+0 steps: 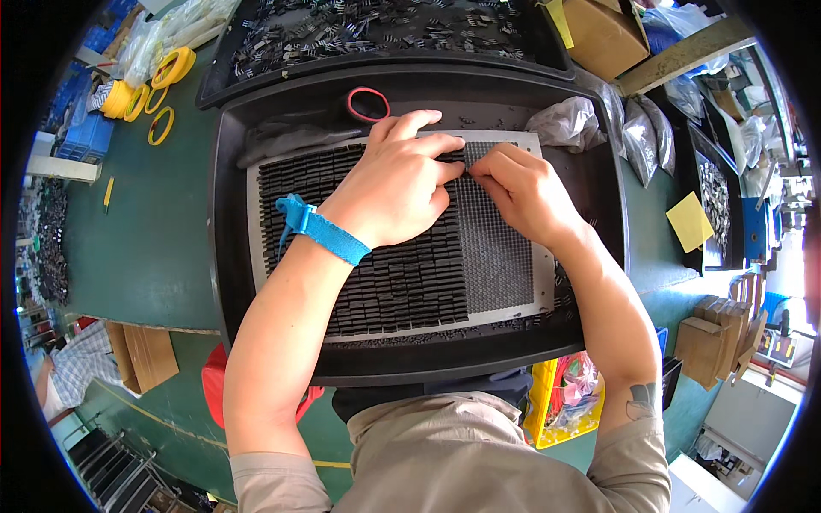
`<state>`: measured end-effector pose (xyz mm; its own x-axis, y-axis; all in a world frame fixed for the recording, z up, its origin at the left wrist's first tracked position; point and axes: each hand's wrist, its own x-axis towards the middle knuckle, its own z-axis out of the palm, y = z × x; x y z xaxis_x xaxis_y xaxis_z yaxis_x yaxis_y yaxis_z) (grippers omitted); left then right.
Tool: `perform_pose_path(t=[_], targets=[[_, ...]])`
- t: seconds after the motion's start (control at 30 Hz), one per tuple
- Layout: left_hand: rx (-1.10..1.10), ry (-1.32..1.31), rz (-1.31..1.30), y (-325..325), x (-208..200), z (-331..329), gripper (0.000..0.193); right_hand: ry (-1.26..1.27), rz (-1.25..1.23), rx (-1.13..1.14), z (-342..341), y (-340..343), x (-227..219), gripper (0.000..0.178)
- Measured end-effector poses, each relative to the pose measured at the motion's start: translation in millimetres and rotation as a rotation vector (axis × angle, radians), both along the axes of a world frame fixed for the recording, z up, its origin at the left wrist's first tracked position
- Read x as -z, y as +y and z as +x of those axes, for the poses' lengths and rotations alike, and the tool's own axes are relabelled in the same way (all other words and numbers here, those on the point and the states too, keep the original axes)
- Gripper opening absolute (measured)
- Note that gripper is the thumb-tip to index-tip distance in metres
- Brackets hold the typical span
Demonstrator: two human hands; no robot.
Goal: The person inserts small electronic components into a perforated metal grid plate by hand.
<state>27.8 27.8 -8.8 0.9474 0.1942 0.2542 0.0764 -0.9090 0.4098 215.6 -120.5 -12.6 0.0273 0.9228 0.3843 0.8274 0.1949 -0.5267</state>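
A light-edged plate with a fine grid of holes [503, 248] lies inside a large black tray [428, 366]. Tightly packed rows of small black parts [393, 286] cover its left and middle; the grid shows bare on the right. Over the upper rows, my left hand [395, 181] has its fingers apart, their tips near where the parts end. A blue strap [333, 238] circles that wrist. My right hand [532, 190] is closed in a pinch at the same border, close to the left fingertips. Whatever its fingers hold is too small and covered to make out.
Behind the plate lie a black tube-like thing with a red rim [369, 103] and a clear plastic bag [568, 125]. Another black tray [385, 38] of loose black parts stands beyond. Yellow tape rolls [171, 68] sit far left, a yellow bin [539, 410] below right.
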Motion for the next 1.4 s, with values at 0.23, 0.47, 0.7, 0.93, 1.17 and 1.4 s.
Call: perform_pose_path(t=[0.23, 0.47, 0.7, 0.93, 1.17, 1.4], targets=[[0.002, 0.002, 0.010, -1, 0, 1, 0.033, -0.005, 0.012, -0.021, 1, 1, 3, 0.014], [0.002, 0.011, -0.006, 0, -1, 1, 0.033, -0.055, -0.025, 0.014, -2, 0, 3, 0.014], [-0.010, 0.026, -0.014, 0, -3, -1, 0.034, -0.017, 0.057, 0.024, -9, 3, 9, 0.013], [-0.008, 0.033, -0.011, 0, -2, 0, 0.034, -0.028, 0.060, 0.020, -7, 2, 11, 0.017], [-0.006, 0.040, -0.017, 0, -3, -1, 0.033, -0.047, 0.069, -0.005, -7, 2, 12, 0.030], [-0.003, 0.037, -0.006, 0, -3, -1, 0.033, -0.041, 0.060, 0.013, -8, 2, 13, 0.030]])
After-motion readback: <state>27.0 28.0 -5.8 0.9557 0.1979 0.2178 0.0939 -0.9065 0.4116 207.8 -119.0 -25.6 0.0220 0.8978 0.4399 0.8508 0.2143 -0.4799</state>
